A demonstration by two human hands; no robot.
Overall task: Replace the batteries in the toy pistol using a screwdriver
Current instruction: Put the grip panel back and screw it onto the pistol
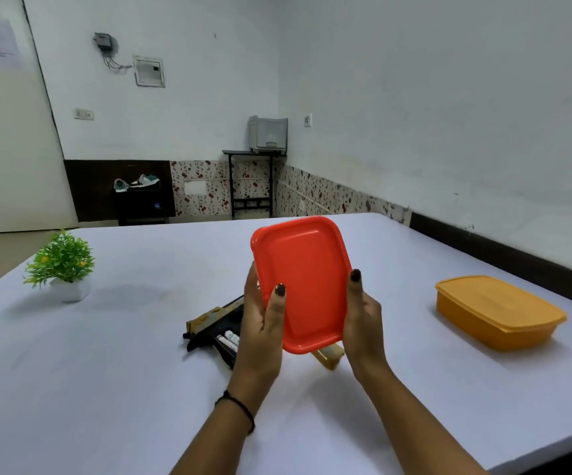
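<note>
The left hand [264,323] and right hand [363,320] hold the red lid [303,286] by its sides above the toy pistol [216,325]; a yellow box [497,310] stands near the table's [106,371] right edge.

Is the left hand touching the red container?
Touching. The head view shows the left hand gripping the red container, thumb on its front.

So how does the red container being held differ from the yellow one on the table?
The red container is held up, tilted, between the left hand and right hand; the yellow container lies flat on the table, untouched. Colour differs: red against yellow. Both are rounded plastic rectangles.
</note>
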